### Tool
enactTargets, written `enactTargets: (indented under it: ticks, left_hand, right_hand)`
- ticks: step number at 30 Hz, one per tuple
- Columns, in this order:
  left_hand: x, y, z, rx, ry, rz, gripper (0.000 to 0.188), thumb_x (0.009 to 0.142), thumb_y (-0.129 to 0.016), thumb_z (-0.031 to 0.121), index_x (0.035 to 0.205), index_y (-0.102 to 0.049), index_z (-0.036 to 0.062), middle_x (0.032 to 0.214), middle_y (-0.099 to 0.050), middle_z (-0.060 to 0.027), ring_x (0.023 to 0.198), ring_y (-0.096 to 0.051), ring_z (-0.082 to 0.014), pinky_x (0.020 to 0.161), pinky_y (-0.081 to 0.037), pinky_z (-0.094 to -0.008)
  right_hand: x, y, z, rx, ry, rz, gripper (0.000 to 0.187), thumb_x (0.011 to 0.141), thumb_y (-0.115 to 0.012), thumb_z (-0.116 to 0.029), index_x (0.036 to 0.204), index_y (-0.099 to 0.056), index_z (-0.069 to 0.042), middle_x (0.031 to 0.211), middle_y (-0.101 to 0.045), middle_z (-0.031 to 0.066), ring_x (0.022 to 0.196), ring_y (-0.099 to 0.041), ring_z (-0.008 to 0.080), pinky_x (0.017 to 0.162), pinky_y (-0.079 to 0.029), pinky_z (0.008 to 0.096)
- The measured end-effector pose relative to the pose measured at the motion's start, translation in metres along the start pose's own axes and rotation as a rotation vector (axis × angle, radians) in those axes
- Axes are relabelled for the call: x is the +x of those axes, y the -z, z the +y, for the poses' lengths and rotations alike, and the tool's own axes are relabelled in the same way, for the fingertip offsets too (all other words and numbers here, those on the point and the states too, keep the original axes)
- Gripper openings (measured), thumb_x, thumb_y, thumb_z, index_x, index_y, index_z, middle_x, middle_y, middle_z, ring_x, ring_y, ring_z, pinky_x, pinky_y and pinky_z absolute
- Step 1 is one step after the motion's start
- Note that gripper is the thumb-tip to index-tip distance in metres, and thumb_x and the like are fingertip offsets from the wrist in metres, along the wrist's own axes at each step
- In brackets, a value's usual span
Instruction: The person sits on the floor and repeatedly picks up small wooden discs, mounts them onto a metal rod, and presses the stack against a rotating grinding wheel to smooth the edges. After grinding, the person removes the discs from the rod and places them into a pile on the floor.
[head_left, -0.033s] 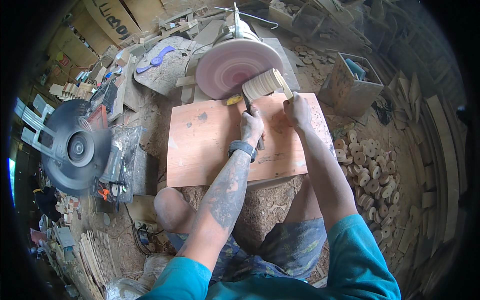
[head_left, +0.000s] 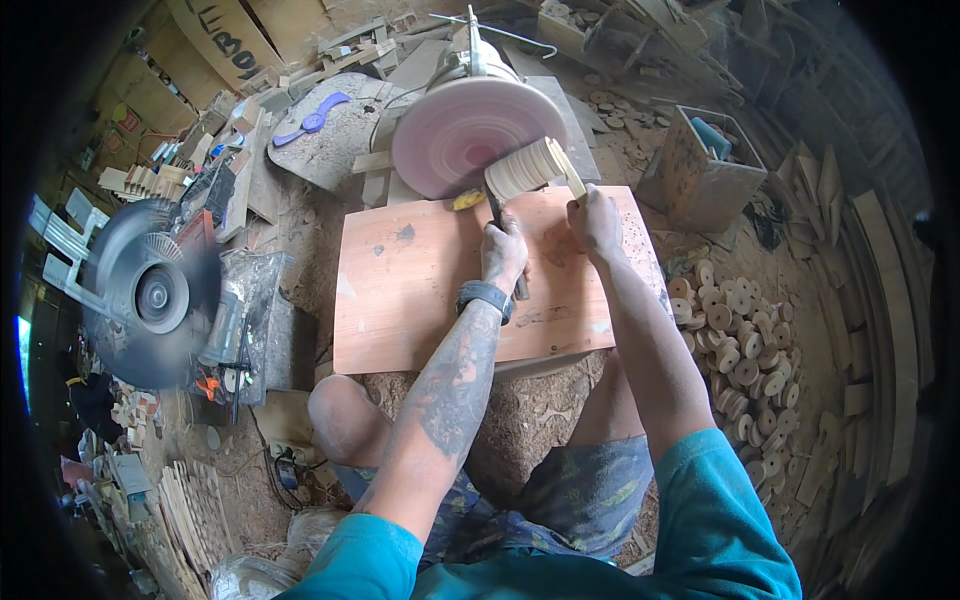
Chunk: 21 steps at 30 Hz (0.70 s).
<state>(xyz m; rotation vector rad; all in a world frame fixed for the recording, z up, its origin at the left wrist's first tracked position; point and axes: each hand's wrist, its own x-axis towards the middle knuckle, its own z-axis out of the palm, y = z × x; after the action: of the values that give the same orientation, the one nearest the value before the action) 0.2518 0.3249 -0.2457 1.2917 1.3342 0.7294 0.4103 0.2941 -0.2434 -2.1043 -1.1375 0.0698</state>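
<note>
My left hand [head_left: 505, 248] is closed around a dark, narrow bar [head_left: 494, 205] whose upper end meets the left end of a row of round wooden discs [head_left: 522, 170]. At the row's other end, my right hand [head_left: 597, 220] is wrapped round a pale wooden strip [head_left: 574, 182]. The discs are packed together into a cylinder, slightly tilted, at the lower right of a large round sanding disc [head_left: 440, 130]. Whether they touch its face I cannot tell. Beneath both hands lies a flat wooden board [head_left: 400, 300]. A small yellow piece [head_left: 467, 200] sits at its far edge.
A fan [head_left: 155, 290] with blurred blades stands at the left. Loose wooden discs [head_left: 745, 350] are heaped on the floor to the right, below a wooden box [head_left: 690, 180]. Offcuts lie at the far left, and a purple fan blade [head_left: 313, 122] rests on a dusty surface.
Only the fan's blurred blades look different. My hands and the row of discs keep their places.
</note>
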Motion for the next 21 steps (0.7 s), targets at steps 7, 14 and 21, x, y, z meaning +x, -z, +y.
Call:
enactTargets:
  ticks: [7,14,21]
  left_hand:
    - [0.0018,0.0007,-0.0014,0.001,-0.016,-0.017,0.063,0.102,-0.034,0.054,0.101,-0.046,-0.0082,0.059,-0.058,-0.0126,0.041,-0.058,-0.0232,0.037,-0.048,-0.037]
    - [-0.0024,0.0021,0.0026,0.026,0.001,-0.021,0.063,0.102,-0.034,0.054,0.099,-0.046,-0.0075,0.059,-0.058,-0.0121,0.04,-0.058,-0.0228,0.037,-0.048,-0.037]
    - [-0.0044,0.002,0.0056,0.009,0.01,-0.014,0.06,0.102,-0.035,0.053,0.1,-0.045,-0.0067,0.059,-0.057,-0.0113,0.04,-0.057,-0.0218,0.035,-0.048,-0.0366]
  right_hand:
    - [-0.0001,-0.0009,0.0009,0.011,-0.008,0.008,0.02,0.084,-0.061,-0.018,0.093,-0.064,-0.001,0.084,-0.067,0.026,0.084,-0.065,0.0445,0.077,-0.051,0.0526]
    - [0.0001,-0.0015,0.0012,0.008,-0.012,0.005,0.02,0.084,-0.061,-0.019,0.093,-0.064,-0.002,0.084,-0.068,0.0258,0.084,-0.065,0.0444,0.077,-0.051,0.0527]
    - [0.0006,-0.0017,0.0015,-0.002,-0.002,-0.004,0.02,0.084,-0.061,-0.019,0.093,-0.064,-0.001,0.084,-0.067,0.0261,0.083,-0.065,0.0446,0.076,-0.051,0.0529]
